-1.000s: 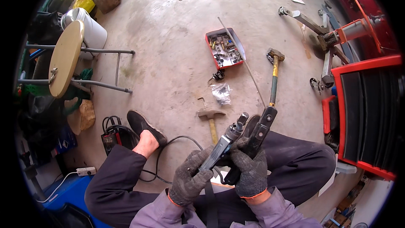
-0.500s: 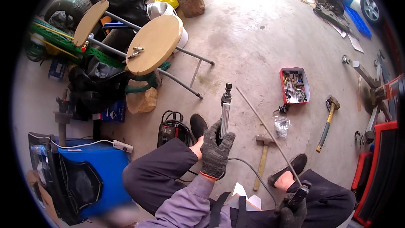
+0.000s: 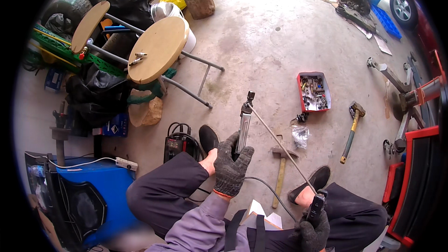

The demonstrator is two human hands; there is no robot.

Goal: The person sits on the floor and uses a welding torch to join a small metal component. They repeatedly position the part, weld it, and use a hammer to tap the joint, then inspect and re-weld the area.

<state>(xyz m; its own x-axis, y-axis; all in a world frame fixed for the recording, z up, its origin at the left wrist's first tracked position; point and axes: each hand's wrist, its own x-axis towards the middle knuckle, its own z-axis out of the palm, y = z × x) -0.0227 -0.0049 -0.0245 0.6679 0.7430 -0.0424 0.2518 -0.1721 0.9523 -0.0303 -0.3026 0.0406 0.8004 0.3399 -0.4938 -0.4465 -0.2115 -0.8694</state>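
Observation:
My left hand, in a dark grey knitted glove, is closed around a long metal tool with a silver body and a dark jointed end pointing away from me. My right hand, also gloved, grips a black holder. From it a long thin metal rod runs up and left. The rod's far tip meets the tool just below its dark end; whether they truly touch, I cannot tell. A dark cable runs along the floor toward my right hand.
A black-and-red box with coiled cable sits beside my left shoe. Two hammers, a clear plastic bag and a red box of small metal parts lie ahead. A wooden-topped folding chair stands front left, a red-edged cabinet right.
The rod's tip has swung left onto the tool in my left hand. My right hand has risen a little with the holder. The whole view has shifted slightly right.

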